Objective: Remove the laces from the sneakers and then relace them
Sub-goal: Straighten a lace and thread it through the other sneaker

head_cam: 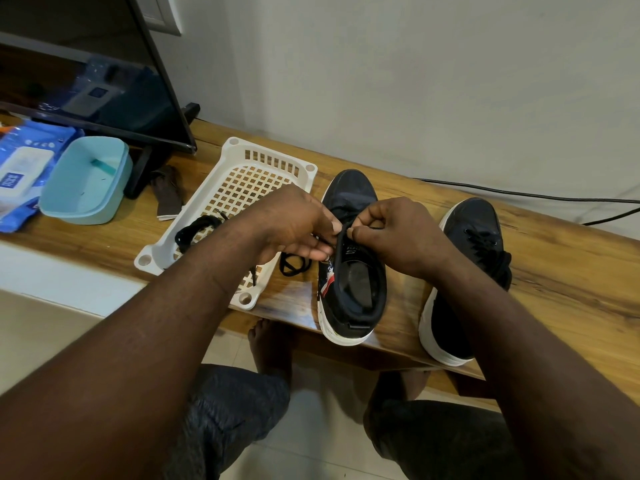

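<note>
On the table [561, 268], I am seeing the white basket [221, 188] sitting left of the middle sneaker [349, 303], the second sneaker [478, 237] lying to its right; the left hand [294, 223] and right hand [398, 233] are meeting over the middle one, fingers [360, 233] of both pinching its black lace [341, 239].

— Walls?
— One plain wall [415, 81], pale grey-white, matte, evenly lit.
— Furniture?
— One long wooden table [571, 271] with a glossy grained top, running along the wall. One dark television [86, 64] on a black stand at its left end.
— Floor?
— Pale tiles [322, 438], with a white ledge [52, 271] at left.
</note>
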`<action>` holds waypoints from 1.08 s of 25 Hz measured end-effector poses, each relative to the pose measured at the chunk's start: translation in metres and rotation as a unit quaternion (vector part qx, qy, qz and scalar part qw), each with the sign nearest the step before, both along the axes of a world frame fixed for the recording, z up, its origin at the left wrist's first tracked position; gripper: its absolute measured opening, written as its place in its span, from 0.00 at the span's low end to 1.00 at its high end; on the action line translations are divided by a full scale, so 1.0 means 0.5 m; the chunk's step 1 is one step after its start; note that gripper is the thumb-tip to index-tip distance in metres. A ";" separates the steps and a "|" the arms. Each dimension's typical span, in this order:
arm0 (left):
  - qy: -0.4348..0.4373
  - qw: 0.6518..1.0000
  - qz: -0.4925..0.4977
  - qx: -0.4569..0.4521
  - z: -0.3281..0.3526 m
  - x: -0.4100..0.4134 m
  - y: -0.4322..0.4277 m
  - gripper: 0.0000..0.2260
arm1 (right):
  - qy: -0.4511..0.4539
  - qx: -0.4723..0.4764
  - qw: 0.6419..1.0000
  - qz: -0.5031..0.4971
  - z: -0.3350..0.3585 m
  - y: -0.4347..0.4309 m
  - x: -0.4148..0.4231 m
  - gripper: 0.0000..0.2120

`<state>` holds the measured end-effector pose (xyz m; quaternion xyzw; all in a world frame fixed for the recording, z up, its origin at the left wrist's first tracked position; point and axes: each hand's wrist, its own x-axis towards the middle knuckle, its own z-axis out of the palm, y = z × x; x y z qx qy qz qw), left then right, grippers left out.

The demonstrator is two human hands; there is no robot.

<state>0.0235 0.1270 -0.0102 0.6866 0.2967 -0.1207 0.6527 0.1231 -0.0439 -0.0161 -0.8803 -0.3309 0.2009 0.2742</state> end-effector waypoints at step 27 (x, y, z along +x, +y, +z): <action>-0.006 0.999 -0.044 0.022 -0.008 0.003 -0.002 0.14 | 0.057 0.026 0.998 -0.031 -0.004 -0.013 0.005 0.05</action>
